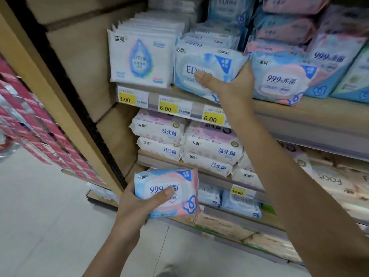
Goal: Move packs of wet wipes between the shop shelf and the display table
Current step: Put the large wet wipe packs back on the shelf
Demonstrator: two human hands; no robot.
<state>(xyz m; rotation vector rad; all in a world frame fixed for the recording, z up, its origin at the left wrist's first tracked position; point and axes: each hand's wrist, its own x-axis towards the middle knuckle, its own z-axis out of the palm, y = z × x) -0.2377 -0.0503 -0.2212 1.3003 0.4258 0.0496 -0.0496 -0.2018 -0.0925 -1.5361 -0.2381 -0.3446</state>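
Far left there's a stack of red packs [30, 120] over a pale tiled floor [40, 216]. Next comes the shelf upright [65, 92], light wood with a black slotted strip down it.

On the upper shelf, a row of white packs with a blue water drop [139, 58] stands upright, right up against the blue row beside it. Yellow price tags run along the lip below: 3.00 [127, 99], 6.00 [168, 107] and another 6.00 [212, 117]. One level down are stacked pink-and-white packs [159, 132], and lower still a 14.00 tag [237, 191] above some blue packs [239, 202]. Far right it's crowded with more pink and blue bundles.

Now the wipes themselves. The left hand [137, 206] has a pink-and-blue 999 pack [169, 188] held in the air in front of the lower shelves. The grip is closed round it, thumb flat over the printed front and fingers tucked behind. It has a white oval flap, a blue flower logo in one corner and "999" in blue.

The right hand [231, 84] reaches up to the upper shelf and grips the front EDI pack [207, 62], thumb across the face and fingers wrapped behind its right edge. That one is light blue with a white oval lid and a darker blue corner badge. It tilts forward at the head of its row, bottom corner hanging over the shelf lip. It's a tight spot: the white packs sit just to its left, and another 999 pack on the shelf [279, 80] sits just beside the hand.
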